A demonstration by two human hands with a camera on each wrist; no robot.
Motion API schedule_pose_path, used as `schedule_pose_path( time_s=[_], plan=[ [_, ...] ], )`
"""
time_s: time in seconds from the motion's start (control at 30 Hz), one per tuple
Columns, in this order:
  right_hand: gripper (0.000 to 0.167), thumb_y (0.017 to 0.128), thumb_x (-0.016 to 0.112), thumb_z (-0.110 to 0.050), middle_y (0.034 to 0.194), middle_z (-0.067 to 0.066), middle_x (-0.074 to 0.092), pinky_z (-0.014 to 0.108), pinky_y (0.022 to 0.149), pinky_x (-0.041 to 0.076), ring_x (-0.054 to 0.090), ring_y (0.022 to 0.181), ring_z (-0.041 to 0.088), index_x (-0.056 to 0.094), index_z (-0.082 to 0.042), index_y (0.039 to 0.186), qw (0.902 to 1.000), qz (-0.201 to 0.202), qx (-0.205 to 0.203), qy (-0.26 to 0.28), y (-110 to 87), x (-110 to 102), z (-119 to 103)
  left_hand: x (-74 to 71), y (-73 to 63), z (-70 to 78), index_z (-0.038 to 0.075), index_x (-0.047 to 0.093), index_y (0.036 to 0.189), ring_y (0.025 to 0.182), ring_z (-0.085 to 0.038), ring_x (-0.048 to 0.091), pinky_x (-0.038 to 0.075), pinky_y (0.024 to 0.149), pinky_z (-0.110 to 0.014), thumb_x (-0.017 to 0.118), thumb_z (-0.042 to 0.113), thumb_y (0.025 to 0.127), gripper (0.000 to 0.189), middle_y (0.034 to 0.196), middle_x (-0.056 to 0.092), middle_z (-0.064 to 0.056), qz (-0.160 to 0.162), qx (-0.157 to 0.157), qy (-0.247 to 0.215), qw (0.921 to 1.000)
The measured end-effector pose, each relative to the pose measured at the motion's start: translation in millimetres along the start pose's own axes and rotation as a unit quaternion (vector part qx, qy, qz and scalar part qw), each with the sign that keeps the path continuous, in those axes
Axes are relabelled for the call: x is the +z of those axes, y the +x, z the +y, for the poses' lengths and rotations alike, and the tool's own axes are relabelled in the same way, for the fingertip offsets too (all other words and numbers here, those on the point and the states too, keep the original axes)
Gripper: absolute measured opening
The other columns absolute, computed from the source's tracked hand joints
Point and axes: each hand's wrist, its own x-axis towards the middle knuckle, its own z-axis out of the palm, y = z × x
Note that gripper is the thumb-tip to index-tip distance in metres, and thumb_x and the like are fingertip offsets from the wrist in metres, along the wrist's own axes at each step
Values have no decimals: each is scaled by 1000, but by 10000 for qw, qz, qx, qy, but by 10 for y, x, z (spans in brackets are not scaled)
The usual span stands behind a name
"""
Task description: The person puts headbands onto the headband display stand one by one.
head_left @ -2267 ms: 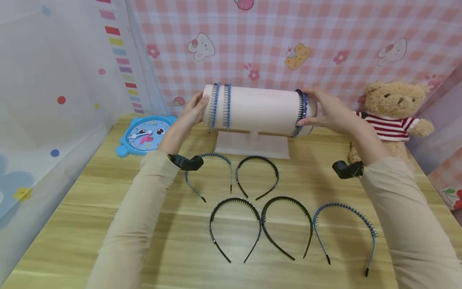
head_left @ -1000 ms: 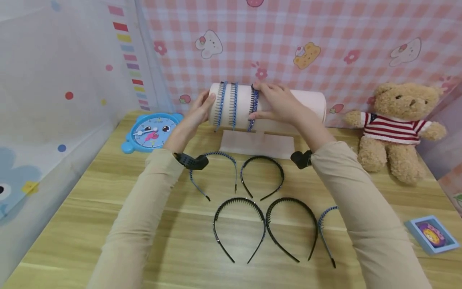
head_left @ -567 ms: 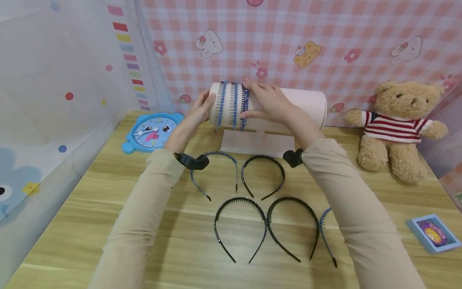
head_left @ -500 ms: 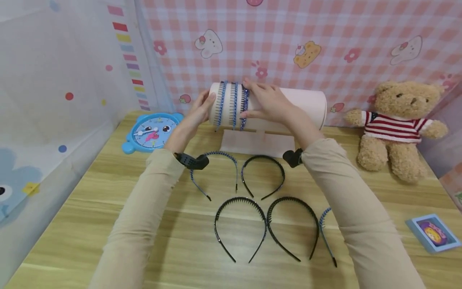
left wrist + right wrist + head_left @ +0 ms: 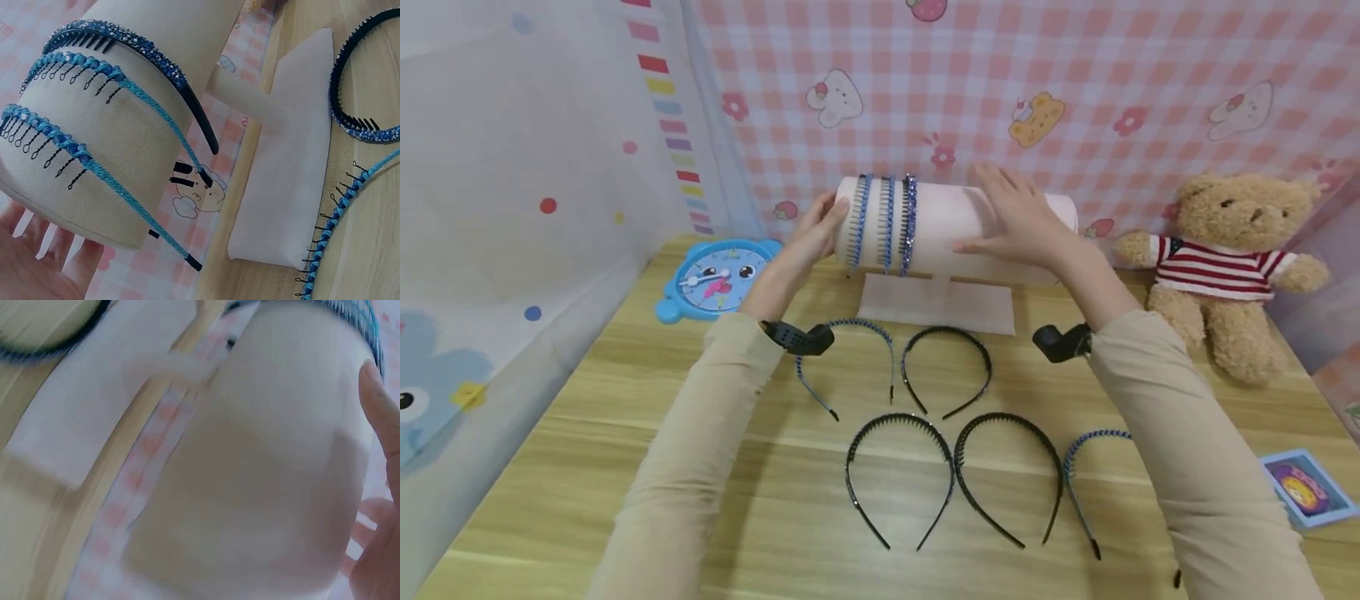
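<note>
- The change of this moment is at the right hand (image 5: 1022,212): half a second ago it pinched the dark glittery headband (image 5: 909,225), and now it is away from it, more to the right.
- This right grip is wide now, with fingers and thumb apart and nothing between them. It is over the right half of the pale display roll (image 5: 943,217); if it touches the roll, I cannot tell.
- The glittery headband stays around the roll without a hand on it, just to the right of the inner blue headband (image 5: 888,225). The outer blue headband (image 5: 860,225) is nearest to the left end.
- For the work, I judge that this third headband is placed, because it seems to hold by its own spring.
- The left hand (image 5: 808,237) has not changed: its grip holds the left end of the roll, probably to keep it steady.
- Five more headbands lie on the counter (image 5: 775,517), nearer than the roll's base (image 5: 925,300): a blue one (image 5: 872,327) and a black one (image 5: 946,330) farther, then two dark ones (image 5: 898,417) and another blue one (image 5: 1097,434), partly behind the right sleeve (image 5: 1195,450).
</note>
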Motion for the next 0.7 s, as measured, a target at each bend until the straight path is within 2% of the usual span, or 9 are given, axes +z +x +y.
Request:
schedule_pose_path(
  time_s=[0.1,0.17,0.27,0.33,0.4,0.47,0.57,0.63,0.7],
  plan=[
    [110,75,66,-55,153,19,2,62,111,0,0,140,41,-2,-11,148,9989,230,397,-5,-224,-32,249,-5,-7,-1,19,20,145,132,-24,34,34,110,-41,38,40,96,56,147,29,-6,6,25,-36,10000],
    [115,71,71,-53,152,24,5,64,111,4,5,138,45,-2,-7,147,9969,505,600,33,-378,-3,421,-8,-14,1,20,20,146,133,-23,33,33,110,-40,39,41,96,57,147,28,-4,7,17,-30,10000],
    [123,68,76,-46,150,28,-1,62,111,5,4,138,46,-9,-4,145,9918,802,860,499,-604,93,658,-4,-16,9,21,20,146,134,-22,31,32,111,-40,40,42,95,59,148,27,-3,-14,-19,-24,10000],
    [123,70,78,-39,149,31,-3,61,112,8,4,137,46,-13,-2,144,9875,764,1016,935,-732,176,783,-3,-13,15,21,19,146,135,-21,31,32,111,-39,40,44,95,59,149,27,-3,-15,-51,13,10000],
    [121,74,75,-34,148,30,-11,59,112,4,-4,137,45,-19,0,142,9814,337,1270,1401,-823,272,866,-4,-4,19,21,19,146,134,-22,31,32,111,-39,40,44,95,60,148,27,-3,-7,-82,-2,10000],
    [113,78,72,-30,147,34,-8,60,112,7,-1,136,48,-15,5,142,9767,-218,1445,1570,-868,385,908,-5,0,21,21,20,146,134,-22,32,33,111,-39,40,44,95,60,148,28,-3,14,-110,-18,9999],
    [94,86,63,-31,141,41,13,59,108,22,19,131,51,1,13,140,9667,-1123,1678,1570,-902,569,881,-1,4,15,22,20,145,134,-22,32,33,110,-39,40,44,94,59,147,28,-3,22,-137,-48,9999],
    [79,88,58,-32,132,41,32,57,101,36,35,122,51,16,17,135,9624,-1578,1617,1505,-891,684,832,1,0,11,22,20,146,134,-22,32,33,111,-39,41,45,94,60,148,27,-3,-8,-120,-15,9999],
    [68,90,55,-33,123,39,44,51,93,45,47,112,47,28,18,128,9575,-1937,1489,1532,-853,794,765,-6,-6,8,21,19,146,134,-21,31,32,111,-39,41,45,94,60,148,27,-3,-23,-96,11,10000]
  ],
)
